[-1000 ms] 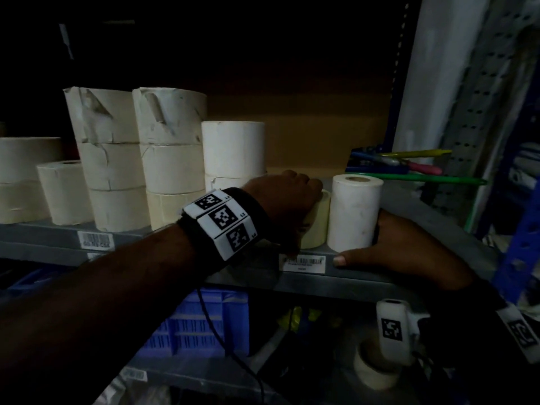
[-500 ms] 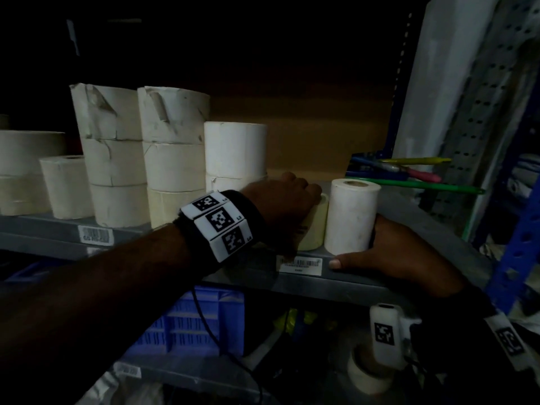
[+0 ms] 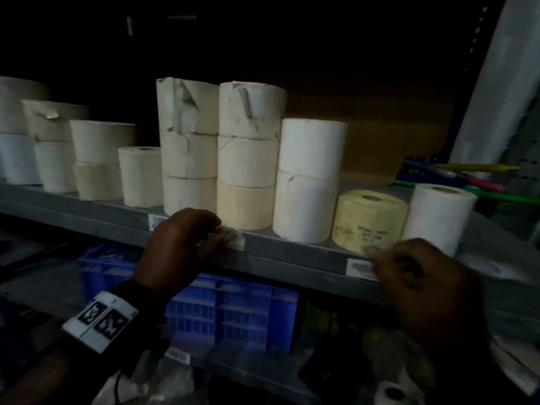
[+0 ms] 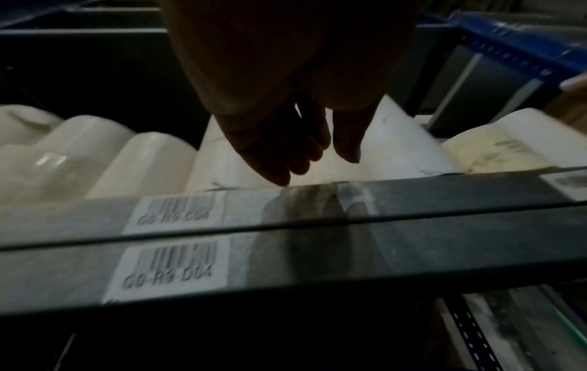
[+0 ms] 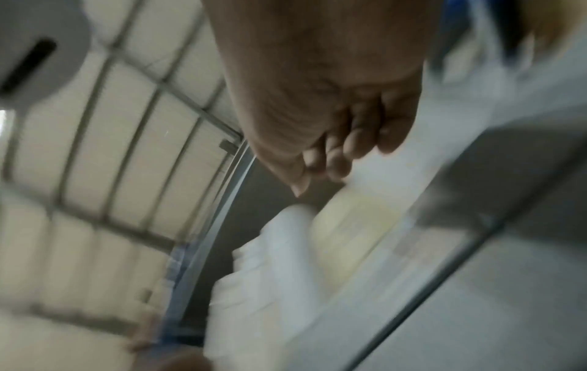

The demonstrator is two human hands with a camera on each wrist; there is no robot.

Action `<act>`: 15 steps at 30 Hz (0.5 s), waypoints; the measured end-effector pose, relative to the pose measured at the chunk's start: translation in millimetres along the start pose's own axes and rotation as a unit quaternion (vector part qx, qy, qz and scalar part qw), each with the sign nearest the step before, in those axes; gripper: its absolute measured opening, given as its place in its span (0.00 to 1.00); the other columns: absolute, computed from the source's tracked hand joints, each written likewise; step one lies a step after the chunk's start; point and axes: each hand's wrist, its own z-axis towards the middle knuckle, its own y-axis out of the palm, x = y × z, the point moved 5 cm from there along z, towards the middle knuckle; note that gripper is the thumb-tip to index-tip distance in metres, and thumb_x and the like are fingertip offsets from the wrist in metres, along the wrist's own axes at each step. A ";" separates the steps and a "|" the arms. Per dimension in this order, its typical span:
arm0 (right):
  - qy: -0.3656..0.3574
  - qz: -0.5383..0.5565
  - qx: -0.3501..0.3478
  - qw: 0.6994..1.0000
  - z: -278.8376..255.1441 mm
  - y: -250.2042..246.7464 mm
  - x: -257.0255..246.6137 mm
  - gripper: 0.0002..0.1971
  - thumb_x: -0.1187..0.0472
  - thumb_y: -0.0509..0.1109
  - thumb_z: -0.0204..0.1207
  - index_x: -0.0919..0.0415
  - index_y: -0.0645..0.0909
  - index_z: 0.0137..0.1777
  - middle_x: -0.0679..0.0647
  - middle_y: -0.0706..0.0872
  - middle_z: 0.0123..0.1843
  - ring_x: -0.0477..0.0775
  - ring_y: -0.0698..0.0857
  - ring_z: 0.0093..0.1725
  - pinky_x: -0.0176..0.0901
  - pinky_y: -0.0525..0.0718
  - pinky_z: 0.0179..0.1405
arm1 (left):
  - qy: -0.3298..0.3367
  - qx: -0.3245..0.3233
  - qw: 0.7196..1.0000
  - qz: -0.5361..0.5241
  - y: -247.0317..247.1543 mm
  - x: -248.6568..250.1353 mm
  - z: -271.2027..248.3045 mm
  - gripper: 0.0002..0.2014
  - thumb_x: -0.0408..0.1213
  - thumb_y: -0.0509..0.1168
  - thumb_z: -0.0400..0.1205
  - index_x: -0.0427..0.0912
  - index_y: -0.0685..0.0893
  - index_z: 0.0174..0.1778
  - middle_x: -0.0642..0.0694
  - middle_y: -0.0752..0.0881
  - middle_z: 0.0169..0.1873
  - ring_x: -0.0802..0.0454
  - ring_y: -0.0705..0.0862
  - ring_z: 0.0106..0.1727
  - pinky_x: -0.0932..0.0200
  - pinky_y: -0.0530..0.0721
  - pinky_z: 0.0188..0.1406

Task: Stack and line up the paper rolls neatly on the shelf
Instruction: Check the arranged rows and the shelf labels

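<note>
Cream and white paper rolls stand in a row on the grey shelf (image 3: 292, 254). There are two three-high stacks (image 3: 188, 147) (image 3: 248, 156), a two-high white stack (image 3: 309, 182), a low yellow roll (image 3: 369, 220) and a single white roll (image 3: 438, 217) at the right end. My left hand (image 3: 216, 233) hovers at the shelf's front lip below the three-high stacks, holding nothing. In the left wrist view its fingers (image 4: 286, 155) hang relaxed above the lip. My right hand (image 3: 409, 276), blurred, is in front of the lip below the yellow roll. Its fingers (image 5: 330, 150) are loosely curled round nothing.
More short stacks of rolls (image 3: 99, 162) fill the shelf's left part. Coloured pens (image 3: 467, 176) lie at the back right beside a white upright panel (image 3: 496, 83). A blue crate (image 3: 228, 311) sits under the shelf. Barcode labels (image 4: 174, 210) are stuck on the lip.
Both hands have let go of the yellow and white rolls and drawn back to the shelf's front edge. The left hand has moved to the left.
</note>
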 end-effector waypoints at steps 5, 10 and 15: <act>0.044 -0.012 -0.072 0.996 12.9 81.5 -43.7 0.20 0.39 0.71 0.74 0.53 0.79 0.30 0.46 0.80 0.25 0.49 0.80 0.26 0.44 0.79 0.26 | -0.022 -0.023 0.999 -0.024 5.4 -24.3 12.6 0.14 0.48 0.77 0.70 0.44 0.88 0.45 0.52 0.88 0.39 0.57 0.85 0.41 0.67 0.78 0.40; 0.112 -0.125 -0.065 0.984 17.2 103.6 -47.1 0.27 0.32 0.73 0.69 0.55 0.73 0.27 0.50 0.80 0.26 0.57 0.81 0.29 0.43 0.74 0.27 | -0.040 -0.022 0.997 -0.057 12.7 -34.4 27.2 0.15 0.54 0.79 0.67 0.48 0.86 0.37 0.53 0.88 0.33 0.56 0.87 0.38 0.54 0.86 0.40; 0.103 -0.128 -0.046 0.985 7.8 106.3 -53.4 0.28 0.34 0.72 0.70 0.56 0.69 0.25 0.51 0.75 0.24 0.57 0.75 0.25 0.42 0.66 0.26 | -0.063 -0.060 0.995 -0.046 16.9 -39.9 37.0 0.18 0.58 0.79 0.65 0.47 0.85 0.33 0.52 0.87 0.31 0.55 0.85 0.37 0.59 0.81 0.37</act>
